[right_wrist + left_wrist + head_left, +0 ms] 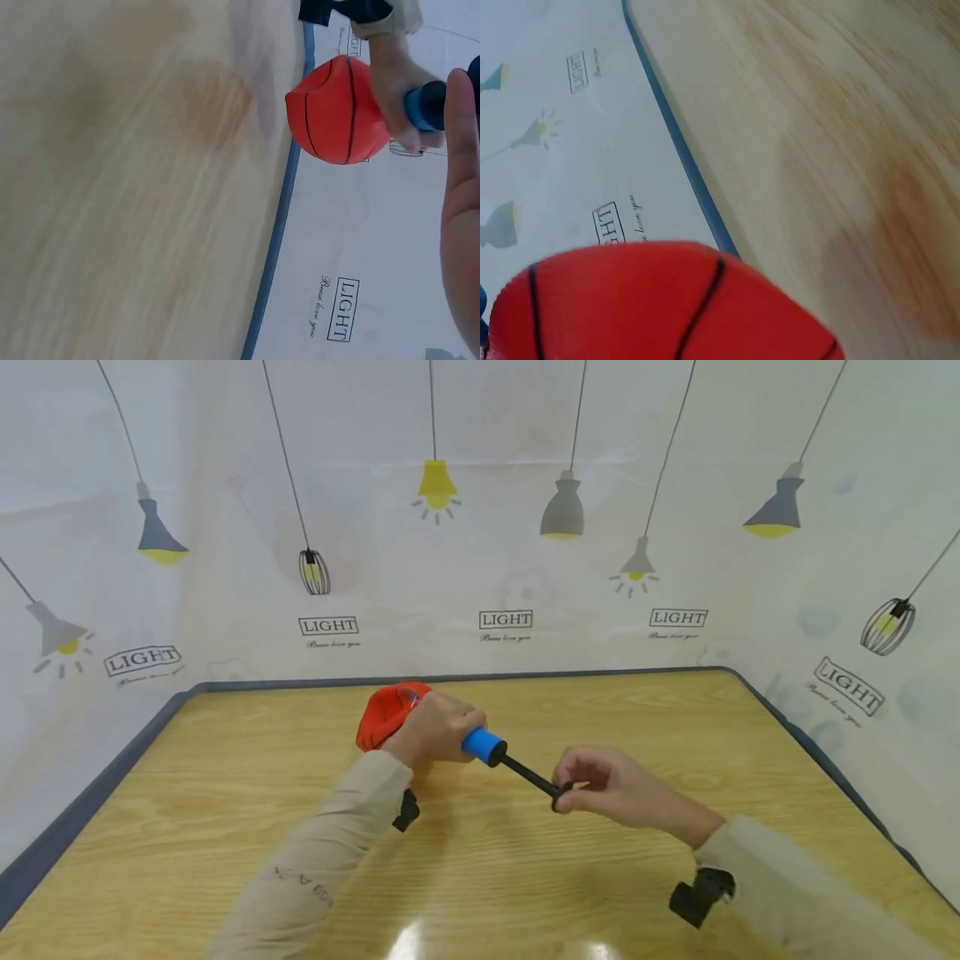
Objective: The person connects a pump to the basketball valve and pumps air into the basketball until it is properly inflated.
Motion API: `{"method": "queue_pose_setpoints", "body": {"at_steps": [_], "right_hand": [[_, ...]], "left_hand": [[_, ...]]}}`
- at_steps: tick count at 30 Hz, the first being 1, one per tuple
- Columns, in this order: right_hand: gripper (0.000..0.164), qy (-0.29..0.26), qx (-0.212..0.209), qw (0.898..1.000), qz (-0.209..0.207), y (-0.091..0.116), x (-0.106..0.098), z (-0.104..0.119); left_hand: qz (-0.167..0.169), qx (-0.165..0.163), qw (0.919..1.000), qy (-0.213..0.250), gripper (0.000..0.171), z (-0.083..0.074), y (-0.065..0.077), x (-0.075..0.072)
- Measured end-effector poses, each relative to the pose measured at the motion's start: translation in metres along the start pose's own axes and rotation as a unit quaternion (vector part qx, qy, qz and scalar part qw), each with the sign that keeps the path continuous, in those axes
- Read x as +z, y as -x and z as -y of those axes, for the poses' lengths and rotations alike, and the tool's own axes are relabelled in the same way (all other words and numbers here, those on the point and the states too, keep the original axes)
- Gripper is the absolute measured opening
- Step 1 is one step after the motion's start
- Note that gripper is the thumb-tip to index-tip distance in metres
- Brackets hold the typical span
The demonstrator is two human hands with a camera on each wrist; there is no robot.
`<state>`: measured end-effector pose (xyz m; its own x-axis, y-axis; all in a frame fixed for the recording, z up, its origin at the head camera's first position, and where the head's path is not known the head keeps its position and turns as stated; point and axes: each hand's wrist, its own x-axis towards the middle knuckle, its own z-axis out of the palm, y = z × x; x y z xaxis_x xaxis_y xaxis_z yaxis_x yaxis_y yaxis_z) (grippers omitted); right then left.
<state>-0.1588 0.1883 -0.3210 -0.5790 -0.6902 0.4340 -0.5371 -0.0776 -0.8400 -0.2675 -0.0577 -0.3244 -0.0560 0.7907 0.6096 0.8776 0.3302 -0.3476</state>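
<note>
My left hand [435, 727] grips the blue barrel of a small hand pump [482, 746] above the table. A red ball [382, 717] with black lines sits against the far side of that hand; its skin looks dented and partly slack. Where ball and pump meet is hidden by the left fingers. From the barrel a black rod runs to a black end handle [561, 797], which my right hand [618, 785] pinches between thumb and fingers. In the right wrist view the ball [326, 112] hangs beside the left hand. The left wrist view shows the ball [630, 300] up close.
Beneath the hands lies a wood-grain table [300, 827] with a dark blue edge. A pale backdrop [420, 577] printed with lamps stands behind it and along both sides. Each wrist carries a black camera [701, 897].
</note>
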Motion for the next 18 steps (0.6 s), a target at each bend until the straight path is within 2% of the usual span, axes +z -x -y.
{"method": "queue_pose_setpoints", "body": {"at_steps": [4, 7, 12, 15, 18], "right_hand": [[0.012, 0.004, 0.016, 1.000, -0.015, -0.025, 0.000, -0.018], [0.016, 0.002, 0.033, 0.999, -0.029, -0.031, 0.003, -0.019], [0.012, 0.010, 0.055, 0.997, -0.045, -0.011, 0.005, 0.006], [0.009, -0.006, 0.052, 0.998, -0.040, 0.007, 0.003, 0.022], [0.009, -0.016, 0.036, 0.999, -0.024, 0.012, -0.001, 0.024]], "left_hand": [[-0.004, 0.002, 1.0000, -0.003, 0.020, -0.004, -0.005, 0.003], [-0.004, 0.004, 1.0000, 0.001, 0.020, -0.005, -0.004, 0.003], [-0.003, -0.006, 0.9998, 0.016, 0.016, -0.001, -0.001, -0.002], [-0.015, -0.020, 0.9995, 0.017, 0.018, 0.004, 0.002, -0.007], [-0.022, -0.020, 0.9995, 0.011, 0.019, 0.006, 0.002, -0.009]]}}
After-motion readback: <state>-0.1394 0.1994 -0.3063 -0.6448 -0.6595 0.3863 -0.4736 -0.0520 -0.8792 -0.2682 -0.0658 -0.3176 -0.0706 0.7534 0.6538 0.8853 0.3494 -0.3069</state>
